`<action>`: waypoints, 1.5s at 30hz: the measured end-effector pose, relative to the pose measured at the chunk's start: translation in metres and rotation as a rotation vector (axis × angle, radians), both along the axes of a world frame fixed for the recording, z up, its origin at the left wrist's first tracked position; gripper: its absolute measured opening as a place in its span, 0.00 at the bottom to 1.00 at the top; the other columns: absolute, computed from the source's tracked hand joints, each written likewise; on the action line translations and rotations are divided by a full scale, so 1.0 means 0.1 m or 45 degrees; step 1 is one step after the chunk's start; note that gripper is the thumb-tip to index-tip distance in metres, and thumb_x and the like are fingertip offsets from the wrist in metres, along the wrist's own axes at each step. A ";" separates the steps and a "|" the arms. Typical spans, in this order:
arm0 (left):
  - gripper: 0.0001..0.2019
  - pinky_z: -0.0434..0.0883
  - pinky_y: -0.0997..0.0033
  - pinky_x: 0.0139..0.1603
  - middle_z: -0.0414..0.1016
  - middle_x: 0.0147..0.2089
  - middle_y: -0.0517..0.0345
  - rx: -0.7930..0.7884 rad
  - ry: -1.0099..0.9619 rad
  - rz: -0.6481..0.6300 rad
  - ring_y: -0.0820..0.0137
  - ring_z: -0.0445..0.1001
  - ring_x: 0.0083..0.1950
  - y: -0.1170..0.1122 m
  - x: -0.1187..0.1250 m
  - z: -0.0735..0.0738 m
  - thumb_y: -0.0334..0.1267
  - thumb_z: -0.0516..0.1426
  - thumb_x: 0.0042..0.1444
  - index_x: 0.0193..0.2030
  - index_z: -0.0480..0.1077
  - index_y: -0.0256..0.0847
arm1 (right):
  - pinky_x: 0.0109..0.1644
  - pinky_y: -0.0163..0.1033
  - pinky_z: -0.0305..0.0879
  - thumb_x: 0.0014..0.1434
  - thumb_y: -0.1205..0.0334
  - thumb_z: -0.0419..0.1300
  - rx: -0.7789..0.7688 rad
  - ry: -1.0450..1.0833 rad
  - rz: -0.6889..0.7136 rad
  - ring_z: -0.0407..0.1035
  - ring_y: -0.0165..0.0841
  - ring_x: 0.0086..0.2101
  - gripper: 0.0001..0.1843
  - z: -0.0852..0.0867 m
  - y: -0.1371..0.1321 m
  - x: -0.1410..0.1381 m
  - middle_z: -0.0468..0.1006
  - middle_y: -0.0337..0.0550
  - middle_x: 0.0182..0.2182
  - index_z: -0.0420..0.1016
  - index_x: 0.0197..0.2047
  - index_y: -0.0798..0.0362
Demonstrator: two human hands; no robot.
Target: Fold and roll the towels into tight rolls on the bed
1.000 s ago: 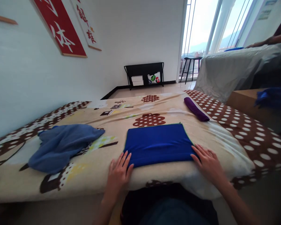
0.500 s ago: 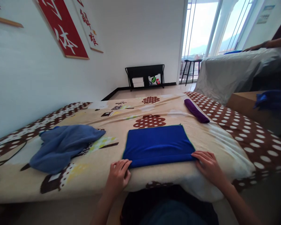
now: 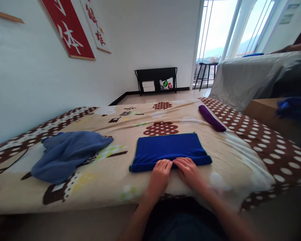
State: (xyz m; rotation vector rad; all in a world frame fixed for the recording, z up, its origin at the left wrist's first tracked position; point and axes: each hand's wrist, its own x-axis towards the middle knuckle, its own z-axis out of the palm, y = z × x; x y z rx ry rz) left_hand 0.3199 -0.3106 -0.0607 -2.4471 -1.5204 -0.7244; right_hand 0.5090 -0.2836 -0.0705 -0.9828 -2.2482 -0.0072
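A folded bright blue towel [image 3: 169,149] lies on the patterned blanket [image 3: 130,124] in front of me. Its near edge is turned over into a thin roll. My left hand [image 3: 161,174] and my right hand [image 3: 188,171] sit side by side at the middle of that rolled edge, fingers curled over it and pressing on the cloth. Both thumbs meet near the towel's centre.
A crumpled grey-blue towel [image 3: 67,152] lies to the left. A rolled purple towel [image 3: 212,117] rests at the far right of the blanket. Another person's arm [image 3: 291,48] reaches over a grey-covered table [image 3: 243,75]. A black rack [image 3: 156,80] stands by the wall.
Both hands moved from the towel's near corners inward to its middle. The towel's near edge has been rolled over, so the flat part is shorter.
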 end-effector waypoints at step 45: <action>0.19 0.59 0.54 0.60 0.77 0.53 0.52 -0.053 -0.077 0.306 0.60 0.72 0.56 -0.18 -1.19 -0.01 0.28 0.50 0.56 0.52 0.71 0.44 | 0.58 0.48 0.53 0.61 0.68 0.52 -0.042 -0.139 -0.281 0.70 0.37 0.51 0.19 -0.20 0.25 1.13 0.78 0.41 0.51 0.74 0.53 0.47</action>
